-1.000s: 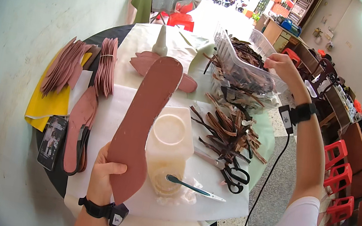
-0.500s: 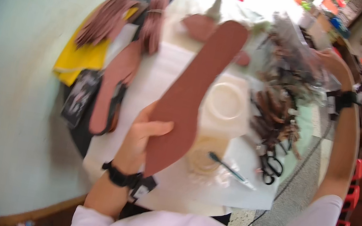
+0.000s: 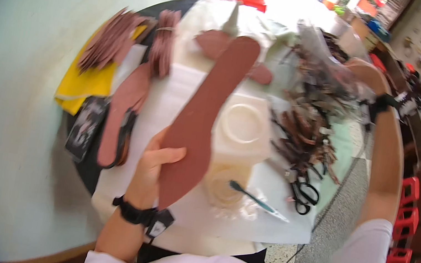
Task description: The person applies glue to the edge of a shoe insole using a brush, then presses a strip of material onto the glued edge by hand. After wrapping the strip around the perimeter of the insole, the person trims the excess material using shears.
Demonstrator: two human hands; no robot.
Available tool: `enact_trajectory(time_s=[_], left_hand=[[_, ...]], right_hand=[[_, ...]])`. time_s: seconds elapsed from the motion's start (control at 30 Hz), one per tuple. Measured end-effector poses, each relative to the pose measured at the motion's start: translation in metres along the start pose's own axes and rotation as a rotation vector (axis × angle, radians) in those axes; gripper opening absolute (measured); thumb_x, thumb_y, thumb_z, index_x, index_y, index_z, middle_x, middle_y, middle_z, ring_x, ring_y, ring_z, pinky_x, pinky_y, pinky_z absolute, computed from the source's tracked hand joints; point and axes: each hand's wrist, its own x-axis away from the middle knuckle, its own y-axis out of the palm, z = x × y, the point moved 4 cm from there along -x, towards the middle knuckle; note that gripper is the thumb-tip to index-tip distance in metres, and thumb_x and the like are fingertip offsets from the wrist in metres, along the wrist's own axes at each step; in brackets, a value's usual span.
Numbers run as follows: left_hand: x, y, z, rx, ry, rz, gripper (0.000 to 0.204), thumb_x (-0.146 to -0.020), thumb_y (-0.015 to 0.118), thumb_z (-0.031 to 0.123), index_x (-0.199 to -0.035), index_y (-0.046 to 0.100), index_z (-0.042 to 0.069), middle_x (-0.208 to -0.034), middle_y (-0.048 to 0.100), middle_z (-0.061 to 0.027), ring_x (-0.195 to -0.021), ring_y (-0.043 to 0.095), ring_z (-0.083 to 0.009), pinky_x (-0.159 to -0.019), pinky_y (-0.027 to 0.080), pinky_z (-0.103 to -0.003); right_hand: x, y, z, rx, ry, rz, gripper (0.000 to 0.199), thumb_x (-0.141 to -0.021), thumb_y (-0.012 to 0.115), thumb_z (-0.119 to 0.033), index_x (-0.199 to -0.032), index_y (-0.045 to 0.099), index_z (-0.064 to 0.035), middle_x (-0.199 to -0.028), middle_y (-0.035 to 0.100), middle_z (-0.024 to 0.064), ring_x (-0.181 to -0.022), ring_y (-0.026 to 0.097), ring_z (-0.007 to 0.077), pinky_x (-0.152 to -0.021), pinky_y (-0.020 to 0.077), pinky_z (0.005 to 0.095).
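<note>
My left hand (image 3: 156, 162) grips a reddish-brown shoe insole (image 3: 200, 124) by its lower end, thumb across its face. The insole is tilted above the table, its other end pointing away from me. My right arm stretches far to the right, and my right hand (image 3: 368, 76) is at a clear plastic bag (image 3: 322, 55) beside a heap of brown scraps (image 3: 308, 120). The fingers of that hand are blurred and partly hidden. Behind the held insole, more reddish-brown pieces (image 3: 212, 43) lie near a pale cone-shaped thing (image 3: 232, 21).
Bundled insoles (image 3: 163, 44) and a fanned stack (image 3: 109, 40) on yellow material (image 3: 83, 84) lie at the left. A round lidded white container (image 3: 245, 125), a teal-handled brush (image 3: 257, 200) and black scissors (image 3: 304, 196) are on the white-covered table (image 3: 194, 221). Red stools (image 3: 405, 222) stand at right.
The view has shifted, so the table and its things appear lower and farther left. My left hand still holds the insole, and my right hand stays by the plastic bag.
</note>
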Motion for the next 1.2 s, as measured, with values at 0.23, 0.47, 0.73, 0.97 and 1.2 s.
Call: enact_trajectory(time_s=[0.23,0.47,0.73,0.97,1.2], left_hand=[[-0.001,0.001,-0.004,0.061,0.022,0.011,0.046,-0.072,0.057,-0.002,-0.117,0.051,-0.003,-0.105,0.062,-0.0114,-0.09,0.063,-0.0193,-0.082,0.05,-0.029],[-0.002,0.005,-0.004,0.068,0.008,-0.019,0.043,-0.072,0.058,-0.002,-0.115,0.052,-0.003,-0.104,0.063,-0.0123,-0.09,0.063,-0.0192,-0.081,0.051,-0.028],[-0.006,0.004,-0.009,0.036,0.003,-0.05,0.043,-0.073,0.058,-0.001,-0.116,0.052,-0.003,-0.103,0.063,-0.012,-0.088,0.064,-0.0191,-0.079,0.052,-0.028],[-0.005,0.003,-0.011,-0.005,0.002,-0.041,0.043,-0.074,0.058,-0.001,-0.116,0.052,-0.002,-0.103,0.064,-0.011,-0.089,0.064,-0.0179,-0.08,0.051,-0.028],[-0.001,0.005,-0.011,-0.027,-0.025,-0.036,0.041,-0.076,0.057,-0.001,-0.116,0.052,-0.001,-0.103,0.063,-0.0098,-0.088,0.063,-0.0164,-0.079,0.051,-0.027]], right_hand=[[0.006,-0.014,-0.003,-0.323,0.779,0.123,0.033,-0.089,0.055,-0.031,-0.085,0.068,-0.0011,-0.073,0.063,0.0031,-0.063,0.054,0.0109,-0.059,0.0452,0.0275],[0.048,-0.055,-0.013,-0.928,0.572,0.834,0.022,-0.087,0.056,-0.018,-0.088,0.067,0.0011,-0.078,0.063,0.0021,-0.066,0.056,0.0109,-0.065,0.0455,0.0251],[0.082,-0.075,0.004,-1.029,0.461,1.135,0.015,-0.08,0.06,-0.004,-0.095,0.063,-0.0008,-0.084,0.063,0.0042,-0.07,0.058,0.011,-0.069,0.0484,0.0237],[0.087,-0.108,-0.002,-0.821,0.418,1.306,0.015,-0.082,0.055,0.001,-0.092,0.065,-0.0037,-0.09,0.066,0.005,-0.088,0.063,0.0137,-0.078,0.0481,0.024],[0.102,-0.138,-0.019,-0.882,0.442,1.623,0.013,-0.084,0.057,-0.003,-0.093,0.067,-0.0043,-0.086,0.065,0.0023,-0.077,0.06,0.0112,-0.072,0.048,0.0231]])
